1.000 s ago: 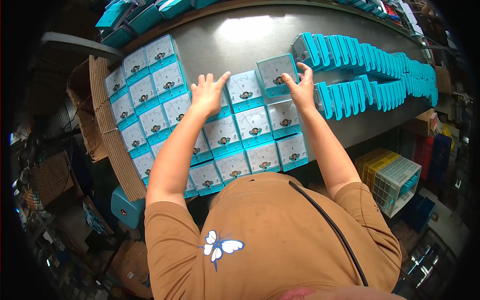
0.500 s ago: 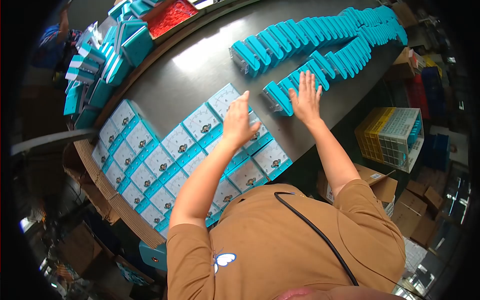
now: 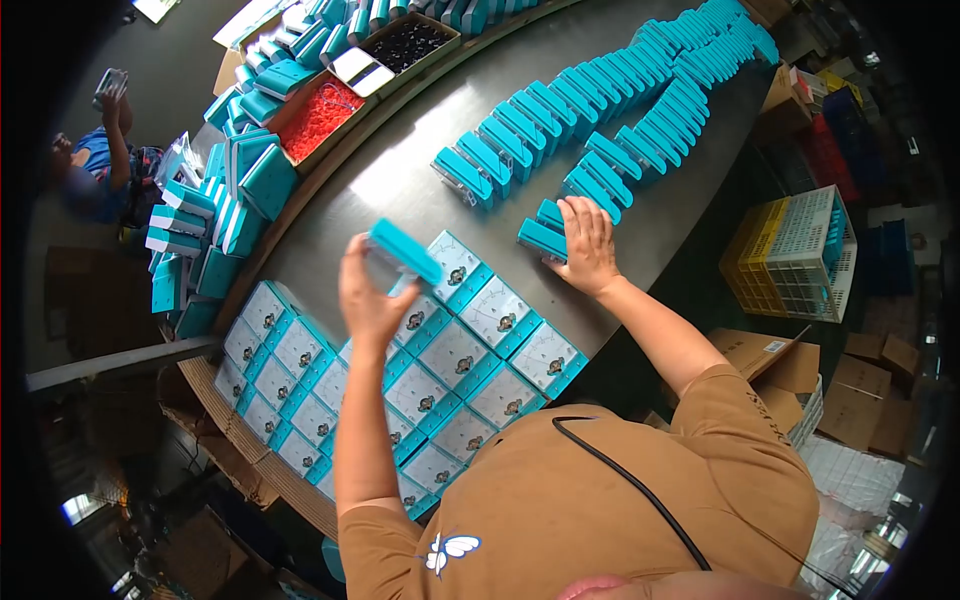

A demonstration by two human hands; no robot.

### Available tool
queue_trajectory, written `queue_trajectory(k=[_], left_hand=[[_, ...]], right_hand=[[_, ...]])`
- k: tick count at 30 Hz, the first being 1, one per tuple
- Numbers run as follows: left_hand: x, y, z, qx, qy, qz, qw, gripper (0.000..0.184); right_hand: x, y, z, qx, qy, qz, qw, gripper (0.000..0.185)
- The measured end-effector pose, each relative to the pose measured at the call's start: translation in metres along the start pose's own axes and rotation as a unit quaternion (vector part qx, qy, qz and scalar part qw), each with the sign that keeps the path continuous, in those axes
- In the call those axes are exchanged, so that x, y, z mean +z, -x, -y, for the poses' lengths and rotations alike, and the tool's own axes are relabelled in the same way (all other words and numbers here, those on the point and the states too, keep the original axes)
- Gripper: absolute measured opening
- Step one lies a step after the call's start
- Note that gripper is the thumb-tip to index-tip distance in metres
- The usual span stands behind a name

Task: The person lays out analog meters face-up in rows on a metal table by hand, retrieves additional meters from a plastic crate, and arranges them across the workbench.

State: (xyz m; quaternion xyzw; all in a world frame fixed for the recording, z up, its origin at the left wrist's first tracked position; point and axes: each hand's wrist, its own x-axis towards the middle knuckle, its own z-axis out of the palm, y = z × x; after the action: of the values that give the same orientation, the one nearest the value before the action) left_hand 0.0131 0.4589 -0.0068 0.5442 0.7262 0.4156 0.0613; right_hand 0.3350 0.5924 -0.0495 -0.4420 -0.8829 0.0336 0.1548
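My left hand [image 3: 368,300] is closed on a teal panel meter [image 3: 405,250], which is tilted, slightly blurred and raised above the table. Below that hand, flat panel meters with white dial faces [image 3: 458,352] lie side by side in a block of rows. My right hand [image 3: 590,245] grips two panel meters standing on edge [image 3: 543,238] at the near end of the right-hand row. Its fingers lie over their tops, and the palm hides part of them. Behind it, the rest of that row [image 3: 640,150] curves away.
A second row of upright meters [image 3: 530,125] runs alongside. A raised shelf at left holds piled teal cases [image 3: 265,180], a box of red parts [image 3: 320,120] and a box of dark parts [image 3: 410,45]. Plastic crates [image 3: 790,255] and cartons [image 3: 765,365] stand at right. Another person [image 3: 105,165] is at far left.
My left hand has moved left and now holds a meter. My right hand has come nearer and closed on the row's end, where two meters now stand apart from the others. The view has shifted.
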Motion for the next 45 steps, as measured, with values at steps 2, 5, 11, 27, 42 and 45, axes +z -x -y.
queue_trajectory(k=[2,5,11,27,42,45], left_hand=[[-0.047,-0.009,0.045,-0.03,-0.154,0.038,0.987,0.086],[-0.082,-0.002,0.096,-0.126,-0.287,0.146,0.938,0.095],[-0.06,0.039,0.13,-0.148,-0.341,0.209,0.904,0.09],[0.0,0.088,0.128,-0.149,-0.298,0.036,0.942,0.07],[0.041,-0.02,0.064,-0.022,-0.09,0.05,0.994,0.064],[0.116,-0.068,0.03,0.016,-0.097,0.076,0.992,0.087]], right_hand=[[0.009,0.001,-0.008,-0.062,-0.053,0.012,0.997,0.099],[-0.008,-0.005,0.009,-0.017,-0.092,-0.001,0.996,0.096],[-0.029,-0.082,0.117,0.03,-0.483,0.055,0.873,0.092],[0.16,-0.158,0.169,0.223,-0.485,0.034,0.845,0.079],[0.064,-0.18,0.037,0.025,-0.075,-0.09,0.993,0.067],[0.096,-0.176,0.02,0.022,0.01,0.005,1.0,0.078]])
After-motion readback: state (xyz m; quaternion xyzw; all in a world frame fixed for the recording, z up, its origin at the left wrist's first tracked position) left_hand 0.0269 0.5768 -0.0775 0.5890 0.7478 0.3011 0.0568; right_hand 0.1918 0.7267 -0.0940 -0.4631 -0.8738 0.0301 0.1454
